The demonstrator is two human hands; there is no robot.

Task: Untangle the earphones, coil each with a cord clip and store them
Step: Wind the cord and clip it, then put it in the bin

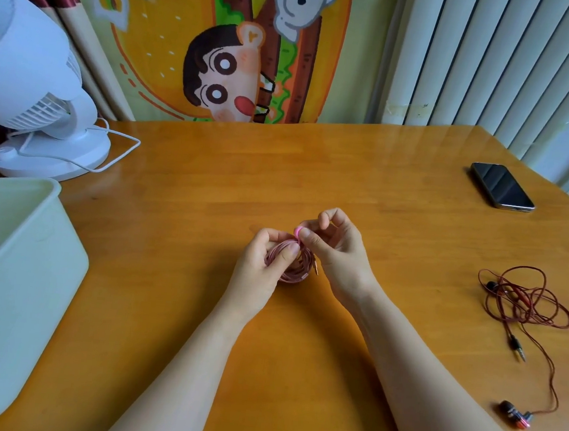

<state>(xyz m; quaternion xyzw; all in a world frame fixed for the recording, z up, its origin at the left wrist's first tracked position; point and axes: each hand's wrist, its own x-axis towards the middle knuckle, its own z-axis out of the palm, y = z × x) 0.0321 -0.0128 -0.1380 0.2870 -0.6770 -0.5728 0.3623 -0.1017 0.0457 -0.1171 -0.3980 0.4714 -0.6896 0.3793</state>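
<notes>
- Your left hand (262, 261) grips the coiled pink earphones (288, 277) over the middle of the table (366, 174), with the thumb laid across the loops.
- Your right hand (336, 252) pinches a pink cord clip (298, 231) between thumb and forefinger at the top of that coil, touching the loops.
- The coil's gold plug (316, 269) pokes out between your 2 hands.
- The red earphones (530, 300) lie tangled on the table, well to your right, with no hand on them.
- A pale bin (14, 260) stands at your left, and a phone (501, 187) lies at the far right.
</notes>
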